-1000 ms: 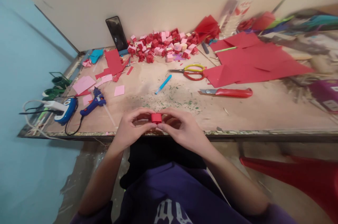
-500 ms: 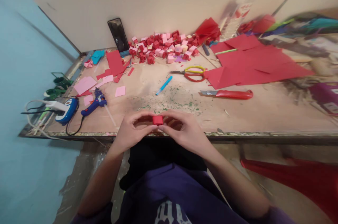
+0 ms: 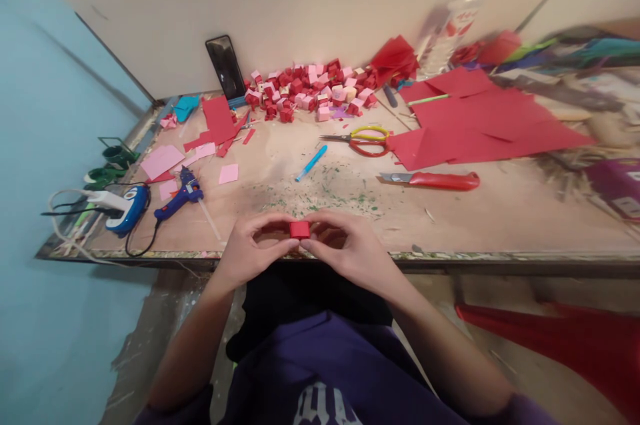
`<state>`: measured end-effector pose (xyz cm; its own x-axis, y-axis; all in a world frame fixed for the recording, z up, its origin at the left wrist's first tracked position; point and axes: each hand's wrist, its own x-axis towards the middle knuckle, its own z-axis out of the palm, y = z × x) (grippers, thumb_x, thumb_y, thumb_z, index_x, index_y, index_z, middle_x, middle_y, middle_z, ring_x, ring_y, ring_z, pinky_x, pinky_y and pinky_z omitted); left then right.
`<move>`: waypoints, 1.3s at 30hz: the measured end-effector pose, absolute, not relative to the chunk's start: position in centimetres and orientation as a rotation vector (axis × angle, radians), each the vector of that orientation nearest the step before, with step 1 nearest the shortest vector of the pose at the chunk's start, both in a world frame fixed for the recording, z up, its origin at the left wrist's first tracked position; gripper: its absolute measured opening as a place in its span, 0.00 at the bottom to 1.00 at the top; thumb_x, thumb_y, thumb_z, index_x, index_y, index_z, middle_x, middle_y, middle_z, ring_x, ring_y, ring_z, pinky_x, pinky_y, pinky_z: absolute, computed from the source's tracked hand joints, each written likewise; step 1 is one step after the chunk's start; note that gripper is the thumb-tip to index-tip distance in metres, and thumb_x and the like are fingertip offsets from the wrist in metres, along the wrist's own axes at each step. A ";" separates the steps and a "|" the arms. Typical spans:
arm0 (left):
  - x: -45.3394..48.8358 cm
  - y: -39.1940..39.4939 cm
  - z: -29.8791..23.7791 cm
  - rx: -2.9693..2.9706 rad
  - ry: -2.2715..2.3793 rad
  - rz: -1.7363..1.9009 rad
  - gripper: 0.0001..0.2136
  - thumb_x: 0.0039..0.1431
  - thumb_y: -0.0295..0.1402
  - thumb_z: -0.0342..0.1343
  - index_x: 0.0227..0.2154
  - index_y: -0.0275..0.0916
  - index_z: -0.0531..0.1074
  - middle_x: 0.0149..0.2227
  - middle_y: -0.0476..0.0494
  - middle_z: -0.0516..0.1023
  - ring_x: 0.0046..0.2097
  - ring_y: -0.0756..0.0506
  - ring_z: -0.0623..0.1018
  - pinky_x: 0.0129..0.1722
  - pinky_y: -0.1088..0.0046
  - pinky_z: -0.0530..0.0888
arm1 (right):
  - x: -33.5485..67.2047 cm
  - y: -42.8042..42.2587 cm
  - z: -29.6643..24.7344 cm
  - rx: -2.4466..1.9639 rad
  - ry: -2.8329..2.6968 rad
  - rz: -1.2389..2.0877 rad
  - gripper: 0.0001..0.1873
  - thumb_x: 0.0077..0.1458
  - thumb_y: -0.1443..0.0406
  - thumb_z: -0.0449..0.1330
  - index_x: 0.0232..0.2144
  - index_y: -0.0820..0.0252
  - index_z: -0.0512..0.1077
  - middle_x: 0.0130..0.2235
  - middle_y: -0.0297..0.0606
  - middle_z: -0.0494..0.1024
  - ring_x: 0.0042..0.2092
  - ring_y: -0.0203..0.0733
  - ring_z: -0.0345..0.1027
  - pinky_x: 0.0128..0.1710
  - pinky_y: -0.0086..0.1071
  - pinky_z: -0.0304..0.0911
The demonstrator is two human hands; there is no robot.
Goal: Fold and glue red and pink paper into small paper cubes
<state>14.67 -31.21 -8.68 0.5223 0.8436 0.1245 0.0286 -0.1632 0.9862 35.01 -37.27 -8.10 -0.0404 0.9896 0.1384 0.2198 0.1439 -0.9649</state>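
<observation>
Red box (image 3: pixel 300 230) between the hands (image 3: pixel 241 250) (image 3: pixel 359 253); pinched from both sides.

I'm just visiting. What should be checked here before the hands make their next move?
1. Small red paper box held by both the left hand and right hand: ok, between fingertips.
2. Utility knife blade retracted: not ok, it is exposed.
3. Scissors apart from both hands: ok, lying farther back.
4. Glue gun hot or cold: cannot tell.
5. Green scraps swept up: not ok, scattered beyond the hands.
</observation>
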 end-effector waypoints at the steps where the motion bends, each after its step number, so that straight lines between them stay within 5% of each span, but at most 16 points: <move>1: 14.6 -31.2 -8.7 1.586 0.766 0.866 0.11 0.56 0.31 0.72 0.43 0.39 0.83 0.43 0.42 0.86 0.44 0.43 0.87 0.49 0.66 0.86 | 35.0 -37.2 -8.1 -1.241 -1.446 1.020 0.13 0.59 0.64 0.70 0.47 0.57 0.83 0.35 0.36 0.84 0.33 0.38 0.77 0.32 0.31 0.72; 27: 14.7 -30.8 -8.4 1.577 0.735 0.789 0.10 0.55 0.30 0.73 0.40 0.39 0.83 0.41 0.42 0.84 0.43 0.44 0.85 0.46 0.66 0.84 | 35.3 -37.3 -7.9 -1.233 -1.530 1.008 0.03 0.59 0.65 0.68 0.36 0.59 0.79 0.34 0.35 0.81 0.33 0.37 0.76 0.33 0.30 0.70; 39: 14.5 -30.8 -8.2 1.657 0.712 0.801 0.09 0.55 0.31 0.73 0.39 0.37 0.84 0.41 0.41 0.86 0.43 0.43 0.85 0.48 0.67 0.83 | 35.4 -37.4 -8.0 -1.220 -1.515 1.098 0.05 0.59 0.65 0.68 0.39 0.60 0.81 0.34 0.35 0.83 0.33 0.38 0.76 0.33 0.30 0.70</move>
<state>14.54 -30.79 -8.25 0.5897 0.7950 0.1421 0.0480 -0.2101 0.9765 35.37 -37.38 -8.05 -0.1333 0.9859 0.1008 0.2105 0.1276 -0.9692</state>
